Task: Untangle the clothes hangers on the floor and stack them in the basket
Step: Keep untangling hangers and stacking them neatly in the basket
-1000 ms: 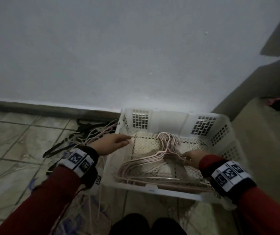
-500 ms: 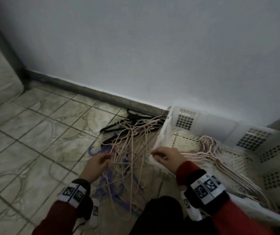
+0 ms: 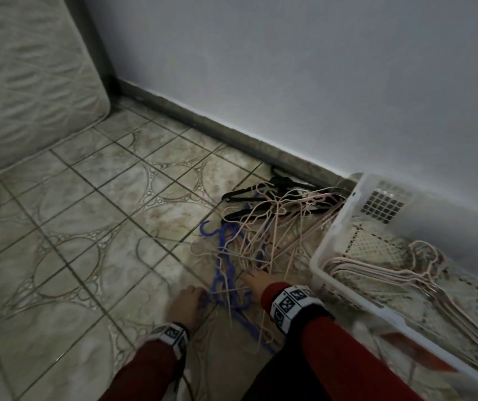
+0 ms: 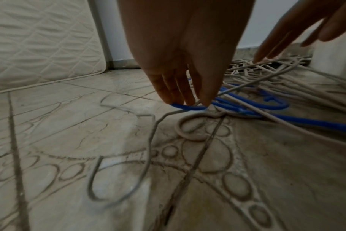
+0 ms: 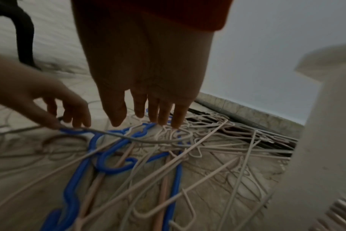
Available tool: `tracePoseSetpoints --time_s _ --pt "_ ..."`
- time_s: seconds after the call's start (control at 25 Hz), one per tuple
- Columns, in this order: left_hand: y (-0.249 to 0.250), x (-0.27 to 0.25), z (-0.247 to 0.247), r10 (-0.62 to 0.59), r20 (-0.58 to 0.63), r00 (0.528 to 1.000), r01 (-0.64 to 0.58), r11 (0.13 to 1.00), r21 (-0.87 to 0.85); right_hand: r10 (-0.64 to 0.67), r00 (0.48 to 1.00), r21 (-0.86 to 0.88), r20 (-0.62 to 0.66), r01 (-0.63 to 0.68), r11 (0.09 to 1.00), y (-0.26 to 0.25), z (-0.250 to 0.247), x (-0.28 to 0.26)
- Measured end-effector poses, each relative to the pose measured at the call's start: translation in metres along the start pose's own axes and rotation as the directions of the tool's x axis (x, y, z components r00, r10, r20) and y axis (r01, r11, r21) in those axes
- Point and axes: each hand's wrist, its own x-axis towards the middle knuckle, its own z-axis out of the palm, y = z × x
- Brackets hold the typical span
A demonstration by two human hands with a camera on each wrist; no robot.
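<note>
Nearest, the left hand (image 3: 186,303) reaches down to the near edge of the hanger tangle (image 3: 263,238) on the tiled floor (image 3: 93,227). Its fingertips (image 4: 188,100) sit on the loop of a blue hanger (image 4: 247,109) and a thin grey wire hanger (image 4: 148,140). The head view shows only the back of that hand; the left wrist view shows the fingers close together and pointing down, and the right wrist view shows thumb and fingers (image 5: 75,115) nipping the wire and the blue loop together.

Just right of that grip, the right hand (image 3: 256,280) hovers over the tangle with fingers (image 5: 162,115) straight and slightly spread, tips at or just above the pale pink hangers (image 5: 198,145); contact cannot be told. It holds nothing.

Beyond both hands the tangle spreads toward the wall (image 3: 289,82): blue hangers nearest the grip, pink ones crossing over them, black hangers (image 3: 275,192) farthest, against the baseboard. Only the head view shows the black ones clearly.

Right of the right hand stands the white basket (image 3: 330,235), touching the tangle's edge, with a neat stack of pink hangers (image 3: 405,279) lying flat inside. The right wrist view catches only a blurred white wall of it.

Far left of the grip, a quilted mattress (image 3: 23,82) leans in the corner.
</note>
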Motion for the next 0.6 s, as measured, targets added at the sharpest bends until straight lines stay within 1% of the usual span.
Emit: tracePoseSetpoints --time_s 0.12,0.2,0.24,0.28,0.32,0.36,0.4,0.44,0.48,0.52,0.56,0.6 --pt "0.0 -0.003 -0.002 0.049 0.016 0.999 -0.051 0.986 0.159 0.012 0.999 -0.075 0.039 -0.009 0.997 -0.002 0.013 0.01" --pt "-0.001 -0.003 -0.004 0.077 0.04 0.996 -0.084 0.971 0.224 0.069 0.993 -0.111 0.097 -0.059 0.992 0.004 0.031 0.022" --pt "0.0 -0.002 -0.007 0.086 0.051 0.995 -0.096 0.964 0.249 0.109 0.988 -0.11 0.104 -0.098 0.989 0.015 0.051 0.041" --pt "0.0 -0.001 -0.011 0.092 0.061 0.994 -0.105 0.959 0.265 0.114 0.987 -0.14 0.11 -0.099 0.985 0.024 0.068 0.06" --pt "0.0 -0.001 -0.015 0.104 0.073 0.992 -0.12 0.954 0.274 0.124 0.984 -0.115 0.127 -0.109 0.987 0.023 0.075 0.068" --pt "0.0 -0.001 -0.019 0.12 0.082 0.989 -0.138 0.951 0.276 0.146 0.974 -0.107 0.171 -0.129 0.986 0.013 0.067 0.059" --pt "0.0 -0.003 -0.022 0.141 0.08 0.987 -0.157 0.952 0.262 0.14 0.973 -0.071 0.186 -0.128 0.989 -0.007 0.046 0.033" --pt "-0.002 -0.004 -0.024 0.17 0.046 0.984 -0.176 0.961 0.212 0.111 0.979 -0.075 0.171 -0.099 0.992 -0.023 0.026 0.011" --pt "-0.006 -0.007 -0.025 0.195 -0.025 0.98 -0.191 0.974 0.119 0.091 0.986 -0.098 0.14 -0.077 0.992 -0.028 0.018 0.004" --pt "-0.011 -0.01 -0.024 0.184 -0.13 0.974 -0.186 0.983 -0.007 0.063 0.995 -0.133 0.074 -0.052 0.99 -0.028 0.012 0.0" --pt "-0.016 -0.015 -0.023 0.124 -0.24 0.963 -0.159 0.979 -0.13 0.056 0.998 -0.158 0.028 -0.051 0.986 -0.028 0.004 -0.005" --pt "-0.021 -0.019 -0.022 0.023 -0.329 0.944 -0.109 0.963 -0.246 0.033 0.999 -0.184 -0.018 -0.036 0.982 -0.024 -0.001 -0.007"
